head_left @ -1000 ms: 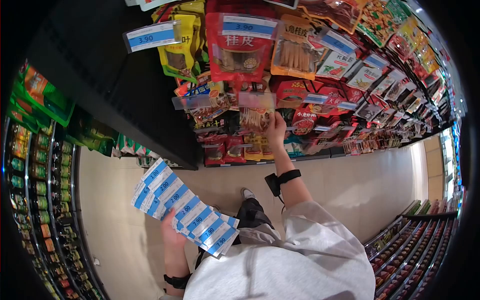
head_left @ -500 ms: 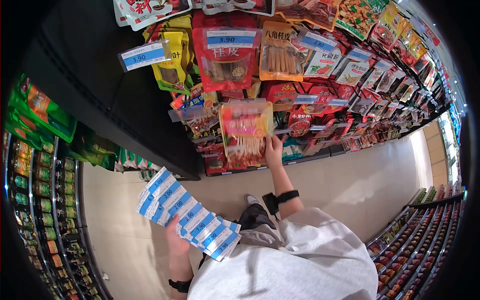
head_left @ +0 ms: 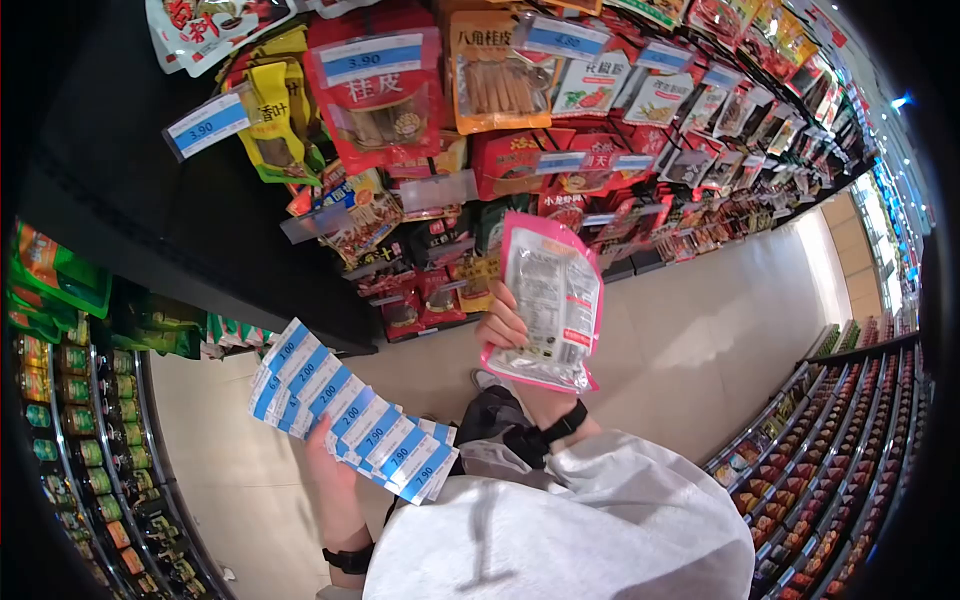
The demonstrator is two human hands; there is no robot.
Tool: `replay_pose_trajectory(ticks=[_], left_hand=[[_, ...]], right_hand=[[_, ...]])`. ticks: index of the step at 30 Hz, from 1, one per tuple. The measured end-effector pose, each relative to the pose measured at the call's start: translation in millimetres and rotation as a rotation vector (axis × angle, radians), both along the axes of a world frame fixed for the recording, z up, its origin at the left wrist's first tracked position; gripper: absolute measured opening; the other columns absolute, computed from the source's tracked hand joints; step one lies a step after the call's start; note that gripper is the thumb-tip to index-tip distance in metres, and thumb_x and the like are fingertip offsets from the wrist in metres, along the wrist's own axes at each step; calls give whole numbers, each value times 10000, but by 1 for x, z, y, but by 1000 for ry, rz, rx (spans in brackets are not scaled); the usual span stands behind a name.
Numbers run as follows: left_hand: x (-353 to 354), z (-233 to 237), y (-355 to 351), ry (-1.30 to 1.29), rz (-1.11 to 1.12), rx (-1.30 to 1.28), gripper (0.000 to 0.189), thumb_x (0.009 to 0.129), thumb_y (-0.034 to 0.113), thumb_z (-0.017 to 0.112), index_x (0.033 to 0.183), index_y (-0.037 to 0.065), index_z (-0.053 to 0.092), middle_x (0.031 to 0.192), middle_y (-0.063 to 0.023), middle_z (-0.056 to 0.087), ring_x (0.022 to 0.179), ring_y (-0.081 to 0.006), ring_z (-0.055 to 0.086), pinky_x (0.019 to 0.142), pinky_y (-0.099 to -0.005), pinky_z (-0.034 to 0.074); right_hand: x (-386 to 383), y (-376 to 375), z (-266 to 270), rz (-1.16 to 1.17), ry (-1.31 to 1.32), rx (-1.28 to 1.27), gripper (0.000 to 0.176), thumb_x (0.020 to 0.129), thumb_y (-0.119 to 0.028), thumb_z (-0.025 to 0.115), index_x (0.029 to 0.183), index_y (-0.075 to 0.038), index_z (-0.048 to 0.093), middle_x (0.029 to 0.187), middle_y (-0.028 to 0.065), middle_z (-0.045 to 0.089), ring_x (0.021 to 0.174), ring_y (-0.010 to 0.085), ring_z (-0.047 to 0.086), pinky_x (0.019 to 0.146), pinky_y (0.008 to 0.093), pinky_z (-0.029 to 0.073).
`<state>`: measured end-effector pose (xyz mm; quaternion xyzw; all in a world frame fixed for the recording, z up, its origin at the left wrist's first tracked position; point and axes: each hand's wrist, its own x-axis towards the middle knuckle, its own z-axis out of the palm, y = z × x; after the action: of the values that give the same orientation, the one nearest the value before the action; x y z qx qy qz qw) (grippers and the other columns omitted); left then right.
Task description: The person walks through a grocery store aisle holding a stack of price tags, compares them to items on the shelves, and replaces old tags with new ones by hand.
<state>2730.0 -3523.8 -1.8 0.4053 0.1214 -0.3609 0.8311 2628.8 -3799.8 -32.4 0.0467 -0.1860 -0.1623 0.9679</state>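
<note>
My right hand (head_left: 503,322) grips a food pouch (head_left: 552,300) with a pink edge by its left side. The printed back of the pouch, with small text and a barcode, faces me. Fanned out in my left hand (head_left: 328,455) are several blue-and-white price labels (head_left: 355,415), reading 1.00, 2.00 and 7.90 among others. Ahead of the pouch, packets hang from the rack, among them a red cinnamon-bark pouch (head_left: 375,95), an orange spice pouch (head_left: 503,75) and a yellow-green pouch (head_left: 277,120). A clear label holder (head_left: 438,192) without a blue label sits below the red pouch.
A dark shelf side panel (head_left: 130,190) stands at the left. Shelves of jars (head_left: 85,450) line the far left, and racks of small packs (head_left: 830,450) the lower right. Pale floor tiles (head_left: 690,330) run between them. Price tags (head_left: 208,125) stick out from the rack.
My right hand has drawn the pouch away from the rack toward me and turned it from its front to its back. The labels stay in my left hand. The view has shifted slightly.
</note>
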Motion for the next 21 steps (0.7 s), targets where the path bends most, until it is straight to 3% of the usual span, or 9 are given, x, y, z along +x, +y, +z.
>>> replay_pose_trajectory(ticks=[3,10,21], left_hand=[[-4,8,-4,22,-10,7,437,817,119,450,1221,-21,363,1171,-181,491,1071,-315,493,915,-431,394],[-5,3,0,-14,-10,40,444,812,123,464,1222,-13,362,1162,-179,497,1068,-318,495,912,-437,394],[-4,-3,5,-14,-2,-21,446,830,129,432,1241,-14,332,1177,-201,482,1080,-328,484,929,-447,377]], right_hand=[[6,3,8,-12,42,-112,350,843,-396,479,782,-83,336,534,-8,376,421,96,369,475,221,311],[31,1,-11,58,-166,-184,392,830,-444,486,785,-74,362,556,10,418,437,110,402,485,233,318],[28,0,10,67,4,-248,376,843,-438,459,768,-84,355,518,0,390,407,87,358,451,220,273]])
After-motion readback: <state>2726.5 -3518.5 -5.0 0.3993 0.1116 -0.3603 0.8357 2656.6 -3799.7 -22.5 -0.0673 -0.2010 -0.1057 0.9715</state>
